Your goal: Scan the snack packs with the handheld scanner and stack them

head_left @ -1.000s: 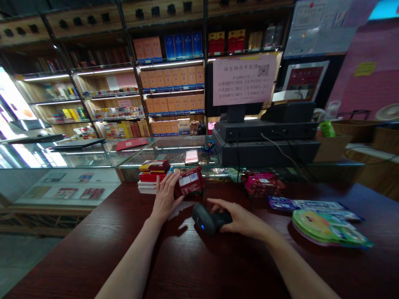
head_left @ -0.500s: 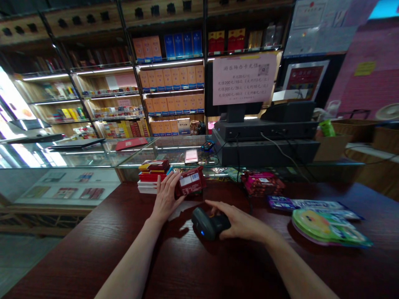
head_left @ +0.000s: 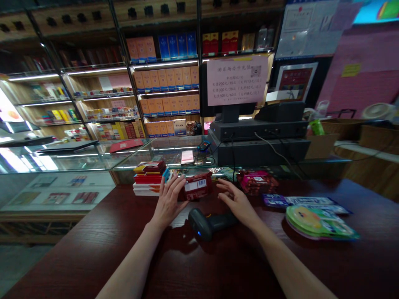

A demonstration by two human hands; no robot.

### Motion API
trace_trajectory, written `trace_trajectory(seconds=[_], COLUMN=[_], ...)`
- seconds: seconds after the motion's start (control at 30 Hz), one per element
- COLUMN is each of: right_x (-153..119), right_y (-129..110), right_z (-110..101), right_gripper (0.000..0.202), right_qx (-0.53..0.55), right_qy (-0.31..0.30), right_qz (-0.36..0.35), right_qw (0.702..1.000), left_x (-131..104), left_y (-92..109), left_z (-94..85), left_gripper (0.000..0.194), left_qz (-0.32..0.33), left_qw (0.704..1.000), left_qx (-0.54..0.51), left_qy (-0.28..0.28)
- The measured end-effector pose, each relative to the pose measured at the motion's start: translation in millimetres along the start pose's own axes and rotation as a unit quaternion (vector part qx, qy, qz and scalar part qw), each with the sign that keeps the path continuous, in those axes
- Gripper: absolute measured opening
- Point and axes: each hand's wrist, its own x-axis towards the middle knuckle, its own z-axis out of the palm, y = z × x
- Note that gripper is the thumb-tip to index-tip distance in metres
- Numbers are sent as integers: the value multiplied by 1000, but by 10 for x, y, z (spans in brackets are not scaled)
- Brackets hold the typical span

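Note:
A dark red packet [head_left: 197, 187] with a white barcode label stands tilted near the back of the brown table. My left hand [head_left: 170, 200] touches its left side, fingers apart and pointing away from me. To the right of the packet is my right hand [head_left: 236, 202], its fingers parted and nothing between them. A black barcode scanner [head_left: 201, 224] with a blue light lies on the table, its handle end beside my right wrist. Left of my left hand rises a stack of red, yellow and white boxes [head_left: 149, 178].
Pink-red packets [head_left: 257, 182] lie at the back right, with purple and blue packs [head_left: 307, 203] and a green package [head_left: 319, 222] nearer. Behind stand a glass counter [head_left: 168, 143] and a register monitor bearing a paper sign [head_left: 237, 83].
My right hand has let go of the scanner, which now lies on the table, and has moved up toward the packet. The packet has shifted slightly right and turned more level.

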Motion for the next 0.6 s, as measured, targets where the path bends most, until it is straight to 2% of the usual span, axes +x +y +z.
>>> trace_trajectory(seconds=[0.2, 0.43, 0.6], right_x=[-2, 31, 37], right_y=[-46, 20, 9], right_z=[84, 147, 148], right_gripper=[55, 47, 47], right_qx=[61, 121, 140], right_qy=[4, 61, 61], right_qz=[-6, 27, 33], right_qw=[998, 990, 988], left_x=[37, 53, 59], left_y=[92, 130, 149], left_z=[-16, -21, -28], left_gripper=[72, 71, 75], left_qz=[18, 43, 37], left_qw=[1000, 999, 998], left_qx=[-7, -21, -33], left_qy=[-3, -13, -25])
